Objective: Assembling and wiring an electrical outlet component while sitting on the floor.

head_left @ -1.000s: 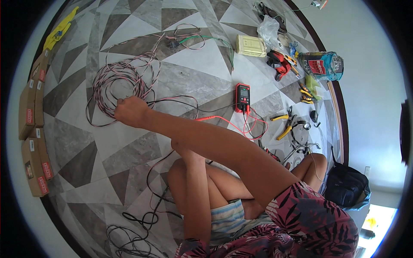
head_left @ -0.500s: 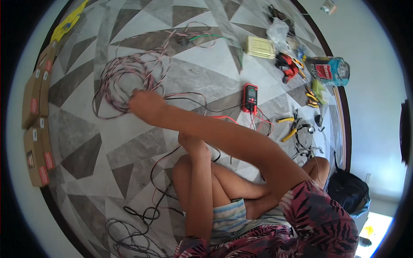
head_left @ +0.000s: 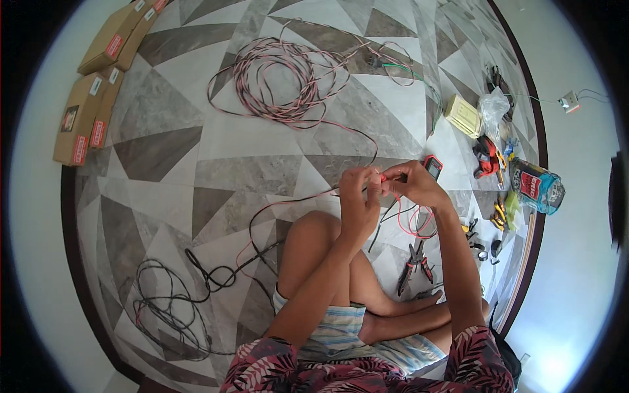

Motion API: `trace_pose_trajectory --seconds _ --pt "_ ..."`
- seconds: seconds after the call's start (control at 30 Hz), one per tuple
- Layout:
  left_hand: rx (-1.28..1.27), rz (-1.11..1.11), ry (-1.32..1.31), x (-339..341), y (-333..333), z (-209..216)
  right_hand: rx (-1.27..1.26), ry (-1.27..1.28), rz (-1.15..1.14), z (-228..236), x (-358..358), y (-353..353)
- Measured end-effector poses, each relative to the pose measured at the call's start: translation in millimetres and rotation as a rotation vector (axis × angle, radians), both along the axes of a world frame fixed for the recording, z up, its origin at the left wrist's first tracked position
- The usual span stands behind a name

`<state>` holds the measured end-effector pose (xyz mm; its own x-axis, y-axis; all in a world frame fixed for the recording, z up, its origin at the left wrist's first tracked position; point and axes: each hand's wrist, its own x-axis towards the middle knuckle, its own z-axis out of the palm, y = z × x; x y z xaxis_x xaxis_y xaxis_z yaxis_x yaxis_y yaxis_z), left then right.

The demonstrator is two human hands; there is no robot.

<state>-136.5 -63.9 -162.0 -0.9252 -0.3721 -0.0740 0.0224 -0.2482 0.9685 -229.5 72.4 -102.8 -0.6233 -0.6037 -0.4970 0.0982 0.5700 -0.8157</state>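
Observation:
My two hands meet in front of my knees, fingertips almost touching. My left hand (head_left: 358,194) is closed in a pinch on the end of a thin red-and-black cable (head_left: 367,139), which runs back to a large loose coil (head_left: 244,88) on the floor. My right hand (head_left: 419,185) pinches a small red piece, apparently a test probe; its tip is lost between the fingers. Just beyond that hand lies a red multimeter (head_left: 432,166), partly covered by it. Red and black test leads (head_left: 414,226) loop on the floor below my right wrist.
Pliers (head_left: 415,267) lie open beside my right forearm. Tangled black cable (head_left: 171,308) spreads at the lower left, and cardboard boxes (head_left: 85,121) line the left wall. At right are a cream box (head_left: 462,116), a red tool (head_left: 485,157) and a clear blue-labelled container (head_left: 538,188).
My right hand has left the cable coil and come back to my left hand. Both now pinch small pieces together. The view has shifted, and the pliers by my forearm now show.

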Motion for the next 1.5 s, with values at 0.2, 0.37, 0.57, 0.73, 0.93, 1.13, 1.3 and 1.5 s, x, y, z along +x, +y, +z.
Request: trace_pose_trajectory --seconds 0.2,0.37,0.57,0.73,0.93,1.13,1.3,1.5 --pt "-0.753 0.222 -0.138 21 -28 23 0.047 0.031 -0.196 -10 6 9" --pt "-1.055 -0.198 -0.517 40 -87 24 -0.065 0.125 -0.242 -6 7 11" --pt "-1.087 -0.487 -0.715 -15 -76 -10 -0.091 0.13 -0.232 -1 15 8" --pt "-1.016 -0.462 -0.779 -30 -63 -20 -0.102 0.094 -0.256 13 28 -11" --pt "-1.006 -0.549 -0.782 -48 -55 -30 -0.2 0.091 -0.27 1 39 -14" --pt "-0.875 -0.344 -0.713 -55 -52 -50 -0.186 0.151 -0.316 1 47 -15" --pt "-0.095 -0.247 -0.306 -42 -40 -53 -0.11 0.291 -0.352 5 46 -7" --pt "0.528 -0.159 -0.267 -12 -11 -17 0.09 0.654 -0.171 18 37 -3"
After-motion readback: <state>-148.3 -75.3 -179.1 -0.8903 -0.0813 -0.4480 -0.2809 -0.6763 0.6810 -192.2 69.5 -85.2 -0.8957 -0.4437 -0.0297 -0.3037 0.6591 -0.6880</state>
